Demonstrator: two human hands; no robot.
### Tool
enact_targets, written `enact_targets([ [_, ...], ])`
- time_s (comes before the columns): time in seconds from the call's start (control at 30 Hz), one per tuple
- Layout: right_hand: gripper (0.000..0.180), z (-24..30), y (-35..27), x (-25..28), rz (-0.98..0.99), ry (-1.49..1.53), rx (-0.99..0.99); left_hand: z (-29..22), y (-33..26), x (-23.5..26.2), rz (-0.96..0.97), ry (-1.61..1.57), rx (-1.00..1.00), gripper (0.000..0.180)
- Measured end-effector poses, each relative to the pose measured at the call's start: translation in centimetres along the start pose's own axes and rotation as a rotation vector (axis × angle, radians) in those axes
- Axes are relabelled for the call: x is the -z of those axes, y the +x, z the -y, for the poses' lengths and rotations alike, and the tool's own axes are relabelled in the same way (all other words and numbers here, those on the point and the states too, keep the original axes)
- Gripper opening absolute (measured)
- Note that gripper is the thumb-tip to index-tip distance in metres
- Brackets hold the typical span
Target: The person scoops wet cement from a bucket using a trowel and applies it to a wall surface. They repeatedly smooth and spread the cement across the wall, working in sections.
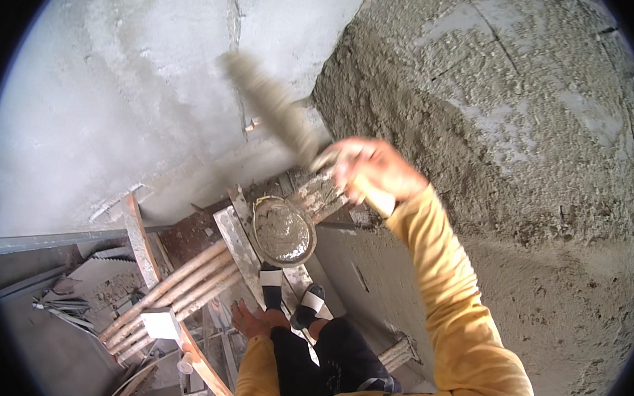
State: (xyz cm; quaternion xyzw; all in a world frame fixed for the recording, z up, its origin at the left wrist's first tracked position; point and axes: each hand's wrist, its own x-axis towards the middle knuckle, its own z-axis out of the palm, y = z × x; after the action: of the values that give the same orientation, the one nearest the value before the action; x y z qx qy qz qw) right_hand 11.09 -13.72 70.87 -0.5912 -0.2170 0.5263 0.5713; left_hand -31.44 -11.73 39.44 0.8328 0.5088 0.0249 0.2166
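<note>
My right hand [382,169] is raised in front of me, closed around the pale handle of a trowel [273,108]. The blade points up and to the left, coated in grey mortar and smeared by motion. My left hand [250,320] is low beside my left knee, its fingers spread, and nothing shows in it. Between the two hands, just ahead of my feet, a round bucket [312,247] stands on planks with wet grey mortar [282,228] inside. Rough, freshly coated mortar covers the wall [480,143] to the right of the trowel.
A smoother grey wall [120,91] rises ahead and to the left. My feet are on narrow wooden planks [238,240]. Several round poles [181,280] run alongside on the left, with an upright board [141,234] by them. Debris [82,303] lies at lower left.
</note>
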Motion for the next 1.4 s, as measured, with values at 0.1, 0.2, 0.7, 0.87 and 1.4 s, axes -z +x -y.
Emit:
enact_targets([
  [0.1,0.037,4.5,-5.4,5.1,-0.962,-0.236,-0.161,-1.0,1.3,0.2,0.055,-0.035,-0.009,0.064],
  [0.2,0.046,2.6,-15.9,8.2,-0.762,-0.704,0.082,3.3,0.6,-0.7,-0.034,0.003,0.102,0.063],
  [0.7,0.033,-49.0,2.3,4.8,-0.254,-1.381,-0.803,1.4,-6.6,-7.0,0.256,0.012,0.015,0.060],
  [0.87,0.033,-56.6,8.5,-1.1,-0.160,-1.162,-0.678,1.0,-7.4,-7.6,0.261,-0.044,0.043,0.061],
  [1.4,0.037,-50.8,2.9,0.9,-0.373,-0.971,-0.332,0.8,-7.7,-7.6,0.224,-0.013,-0.022,0.059],
])
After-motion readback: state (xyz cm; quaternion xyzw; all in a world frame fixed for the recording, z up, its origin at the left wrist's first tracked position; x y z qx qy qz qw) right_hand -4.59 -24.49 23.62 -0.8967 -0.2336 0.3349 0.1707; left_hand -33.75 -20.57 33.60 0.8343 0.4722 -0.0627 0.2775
